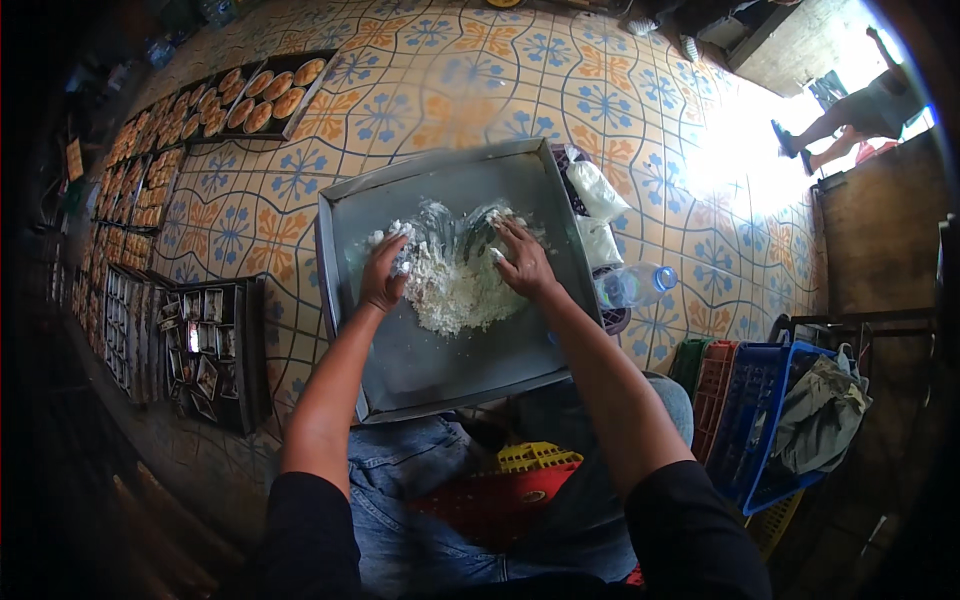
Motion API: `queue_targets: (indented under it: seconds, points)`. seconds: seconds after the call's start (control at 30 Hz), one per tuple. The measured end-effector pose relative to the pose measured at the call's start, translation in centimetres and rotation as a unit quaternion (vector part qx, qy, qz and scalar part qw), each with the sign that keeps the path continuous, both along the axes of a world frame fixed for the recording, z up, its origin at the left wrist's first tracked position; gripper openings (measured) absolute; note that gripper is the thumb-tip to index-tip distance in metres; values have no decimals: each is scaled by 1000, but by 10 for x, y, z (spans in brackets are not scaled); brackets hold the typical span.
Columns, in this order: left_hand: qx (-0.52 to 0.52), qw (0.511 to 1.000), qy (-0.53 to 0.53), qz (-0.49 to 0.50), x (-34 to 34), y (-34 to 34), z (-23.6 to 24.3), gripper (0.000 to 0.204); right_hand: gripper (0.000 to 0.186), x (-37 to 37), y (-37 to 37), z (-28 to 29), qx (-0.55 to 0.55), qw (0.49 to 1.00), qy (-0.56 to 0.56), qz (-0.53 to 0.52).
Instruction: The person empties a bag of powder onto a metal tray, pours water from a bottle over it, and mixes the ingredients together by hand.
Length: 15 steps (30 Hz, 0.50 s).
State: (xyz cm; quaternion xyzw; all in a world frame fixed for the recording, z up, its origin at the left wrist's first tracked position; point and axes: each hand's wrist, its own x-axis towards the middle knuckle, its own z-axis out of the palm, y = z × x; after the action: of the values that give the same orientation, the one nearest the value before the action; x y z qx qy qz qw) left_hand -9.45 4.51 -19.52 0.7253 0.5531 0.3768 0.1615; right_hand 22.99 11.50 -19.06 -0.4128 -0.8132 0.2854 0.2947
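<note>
Patterned floor tiles (pixel 600 100) surround a grey tray (pixel 450 360). Left hand (pixel 385 272) and right hand (pixel 522 258) press flat, fingers spread, on flour (pixel 455 285) heaped between and beneath the fingertips.

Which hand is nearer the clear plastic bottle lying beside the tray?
Right. The right hand rests on the flour near the tray's right side, closer to the bottle; the left hand is farther left.
</note>
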Motion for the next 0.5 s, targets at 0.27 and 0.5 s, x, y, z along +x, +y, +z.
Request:
queue_targets:
  seconds: [0.27, 0.5]
  points:
    - [-97, 977, -188, -37, 64, -29, -1, 95, 69, -53, -48, -9, -62, 980, 169, 86]
    - [-36, 991, -116, 52, 7, 2, 19, 93, 58, -24, 2, 10, -23, 990, 138, -14]
